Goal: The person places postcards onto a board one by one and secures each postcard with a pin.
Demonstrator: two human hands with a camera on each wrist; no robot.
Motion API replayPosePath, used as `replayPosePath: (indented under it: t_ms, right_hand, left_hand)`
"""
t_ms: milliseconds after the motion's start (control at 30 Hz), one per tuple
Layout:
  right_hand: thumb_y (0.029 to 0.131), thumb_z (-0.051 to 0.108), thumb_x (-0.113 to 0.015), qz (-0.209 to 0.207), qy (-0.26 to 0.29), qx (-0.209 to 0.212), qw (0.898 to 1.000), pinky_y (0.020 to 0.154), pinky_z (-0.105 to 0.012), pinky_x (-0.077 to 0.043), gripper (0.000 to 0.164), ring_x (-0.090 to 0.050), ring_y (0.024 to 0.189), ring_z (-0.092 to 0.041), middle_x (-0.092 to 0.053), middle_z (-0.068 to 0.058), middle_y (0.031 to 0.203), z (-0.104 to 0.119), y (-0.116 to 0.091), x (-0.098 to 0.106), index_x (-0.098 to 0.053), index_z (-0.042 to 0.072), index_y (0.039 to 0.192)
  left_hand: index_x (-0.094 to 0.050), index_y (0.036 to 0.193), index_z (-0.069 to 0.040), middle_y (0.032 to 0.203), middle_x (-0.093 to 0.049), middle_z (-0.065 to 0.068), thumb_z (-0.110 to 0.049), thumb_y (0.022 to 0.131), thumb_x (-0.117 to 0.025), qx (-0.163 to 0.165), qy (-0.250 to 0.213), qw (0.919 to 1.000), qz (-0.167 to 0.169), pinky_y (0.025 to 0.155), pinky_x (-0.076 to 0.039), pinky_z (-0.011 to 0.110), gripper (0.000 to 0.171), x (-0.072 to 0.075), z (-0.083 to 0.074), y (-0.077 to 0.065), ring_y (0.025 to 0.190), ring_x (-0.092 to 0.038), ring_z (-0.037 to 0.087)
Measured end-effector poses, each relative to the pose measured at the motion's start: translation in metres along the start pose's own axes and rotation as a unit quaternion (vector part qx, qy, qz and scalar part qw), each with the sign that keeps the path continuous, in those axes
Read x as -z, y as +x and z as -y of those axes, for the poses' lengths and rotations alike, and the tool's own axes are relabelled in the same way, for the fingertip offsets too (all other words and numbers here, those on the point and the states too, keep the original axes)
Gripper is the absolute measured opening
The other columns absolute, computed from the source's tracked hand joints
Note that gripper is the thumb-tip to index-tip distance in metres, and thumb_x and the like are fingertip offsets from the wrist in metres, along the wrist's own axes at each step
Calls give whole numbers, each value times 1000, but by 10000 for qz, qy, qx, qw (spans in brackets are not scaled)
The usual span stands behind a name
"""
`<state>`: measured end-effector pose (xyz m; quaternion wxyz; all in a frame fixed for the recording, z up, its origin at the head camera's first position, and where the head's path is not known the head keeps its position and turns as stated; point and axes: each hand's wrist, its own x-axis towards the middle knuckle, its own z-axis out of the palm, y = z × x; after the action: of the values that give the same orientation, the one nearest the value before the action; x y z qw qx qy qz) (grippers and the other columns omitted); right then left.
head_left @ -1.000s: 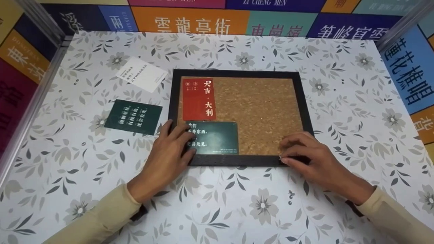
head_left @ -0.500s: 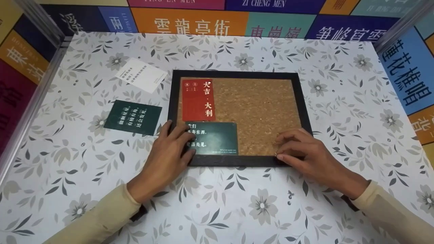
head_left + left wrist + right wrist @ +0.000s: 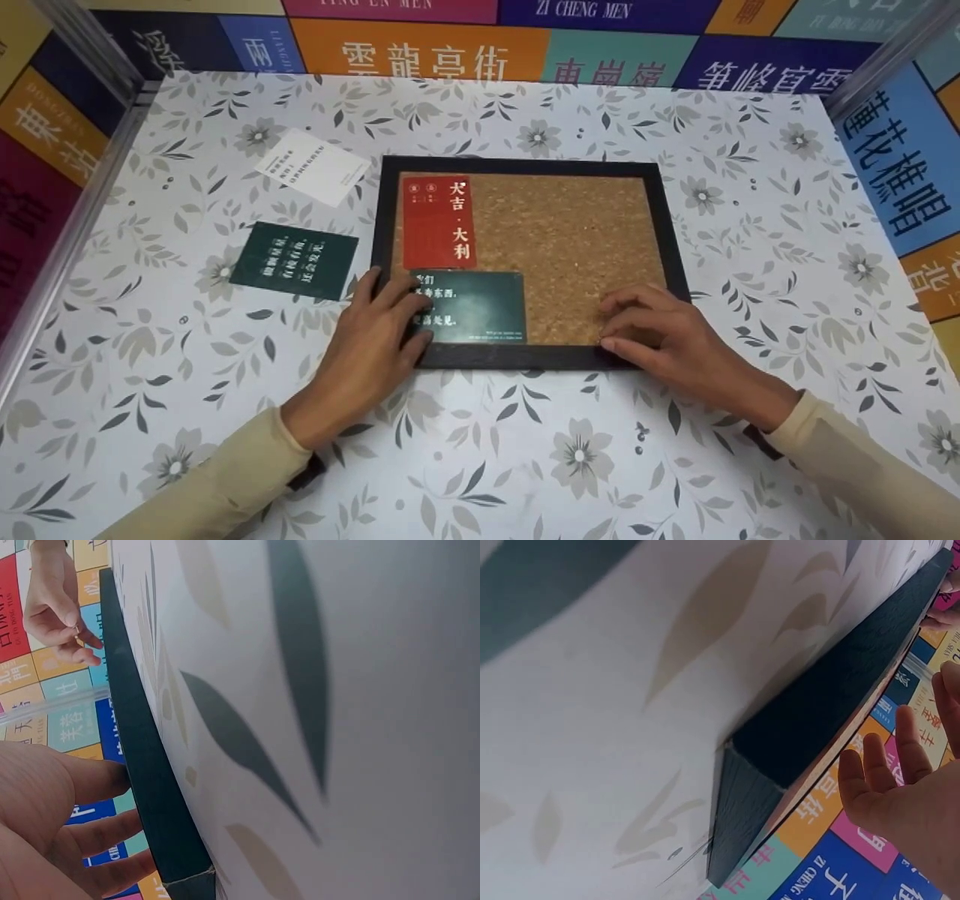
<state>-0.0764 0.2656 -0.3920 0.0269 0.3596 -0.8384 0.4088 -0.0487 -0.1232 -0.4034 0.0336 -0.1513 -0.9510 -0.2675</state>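
Note:
A cork board (image 3: 570, 240) in a black frame lies on the table. My left hand (image 3: 375, 334) rests over its lower left corner, fingers on the frame and the left end of a green card (image 3: 484, 307). Above that card sits a red card (image 3: 439, 225) with white characters. Over the lower right of the board, my right hand (image 3: 667, 330) pinches a tiny metallic pin (image 3: 76, 628) between thumb and fingertip; it is mostly hidden in the head view. In the right wrist view the fingers are curved beside the black frame (image 3: 817, 697).
Left of the board lie another green card (image 3: 294, 260) and a white card (image 3: 313, 166), both on the flower-patterned tablecloth (image 3: 480, 457). Panels with colourful lettering (image 3: 427, 52) stand along the back and sides of the table.
My right hand has shifted slightly left along the board's lower edge, keeping its pinch. My left hand and the cards stay in place.

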Motion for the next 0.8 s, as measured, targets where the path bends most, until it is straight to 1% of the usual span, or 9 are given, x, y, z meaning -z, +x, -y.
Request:
replayPosePath:
  t_ms: [167, 400, 600, 800]
  right_hand:
    - [89, -9, -86, 3, 134, -86, 9999, 110, -17, -45, 26, -66, 120, -26, -74, -11, 123, -1, 2, -2, -84, 16, 98]
    - [90, -10, -84, 103, 415, -146, 9990, 106, -18, -49, 23, -69, 116, -25, -73, -12, 120, 0, 7, -3, -84, 12, 99]
    - [92, -7, -84, 121, 488, -487, 9975, 103, -17, -52, 18, -70, 115, -21, -74, -11, 120, 0, 10, -3, -85, 9, 99]
    - [93, -5, -85, 101, 525, -766, 9956, 102, -16, -52, 15, -70, 112, -18, -75, -8, 119, -1, 15, -4, -84, 9, 98]
  left_hand:
    - [-77, 132, -7, 154, -61, 16, -14, 98, -84, 28, -17, 10000, 38, 121, -37, 72, 35, 0, 0, 0, 157, -32, 56]
    - [-77, 130, -7, 152, -61, 16, -14, 98, -85, -23, -20, 10000, -19, 120, -38, 72, 34, 0, 0, 0, 155, -33, 57]
    - [-77, 129, -7, 149, -62, 15, -14, 97, -85, -25, -26, 10000, -46, 121, -38, 72, 34, -1, 0, 0, 155, -34, 57]
    - [-77, 129, -7, 149, -62, 15, -14, 97, -85, -51, -11, 10000, -72, 121, -38, 72, 34, -1, 0, 0, 154, -35, 58]
